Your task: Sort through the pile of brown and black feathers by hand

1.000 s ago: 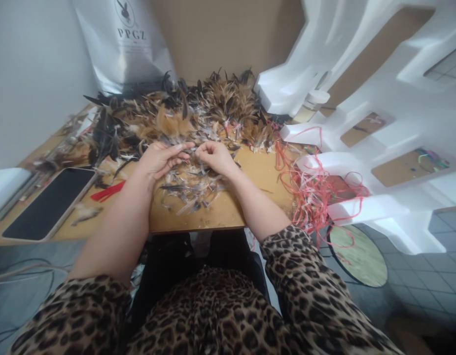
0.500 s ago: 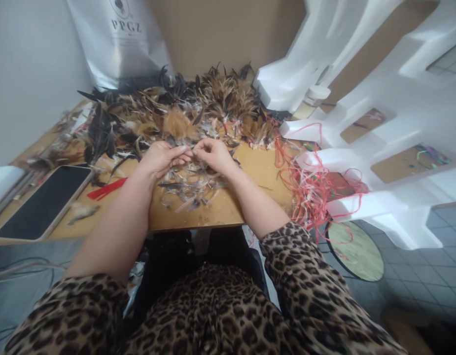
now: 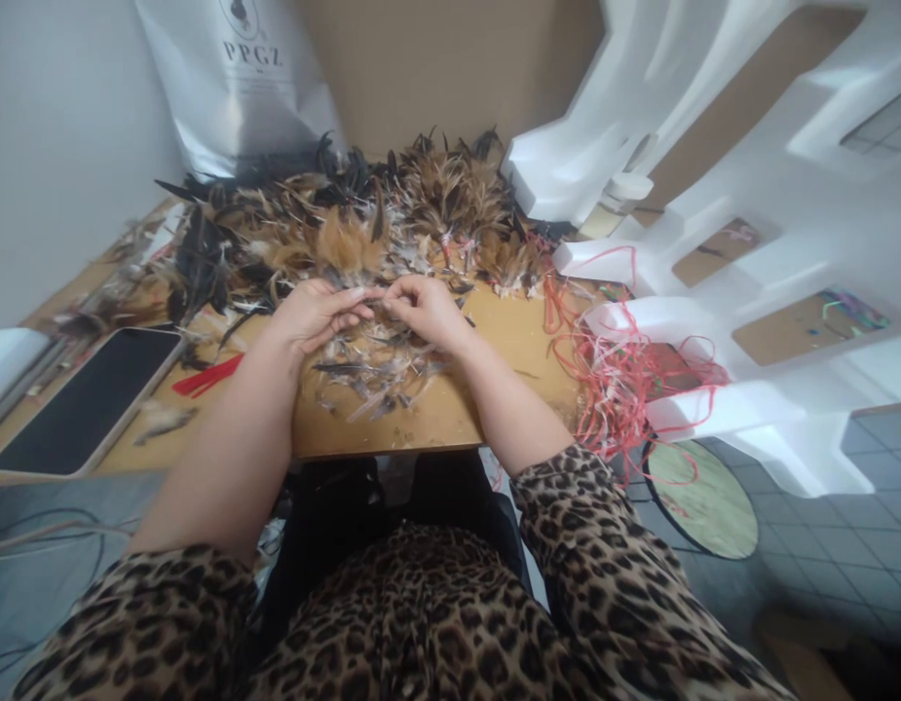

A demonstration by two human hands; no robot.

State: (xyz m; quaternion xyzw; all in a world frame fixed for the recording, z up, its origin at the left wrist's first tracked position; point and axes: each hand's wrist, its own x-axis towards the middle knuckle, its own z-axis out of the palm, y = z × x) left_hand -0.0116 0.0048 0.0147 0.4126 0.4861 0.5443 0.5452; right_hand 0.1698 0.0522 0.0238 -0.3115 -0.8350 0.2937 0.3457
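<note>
My left hand (image 3: 317, 313) is closed in a pinch, with a bunch of orange-brown feathers (image 3: 348, 241) standing up from its fingertips. One dark feather rises at the right side of that bunch. My right hand (image 3: 426, 310) meets it fingertip to fingertip, thumb and forefinger pinched at the base of the bunch; whatever lies between them is too small to make out. Beneath both hands, loose dark and whitish feather scraps (image 3: 373, 375) lie scattered on the yellowish table (image 3: 450, 424).
Brown and black feathers (image 3: 457, 190) are heaped along the back, before a silver bag (image 3: 252, 107). At left lie a phone (image 3: 89, 399) and red strips (image 3: 207, 376). Tangled red-pink ribbon (image 3: 618, 380) hangs over white foam packing (image 3: 720, 409) at right, above a round stool (image 3: 702, 497).
The feather bunch has turned in my fingers and its dark feather has swung round. My fingertips drew together, then shifted slightly. The view has moved a little.
</note>
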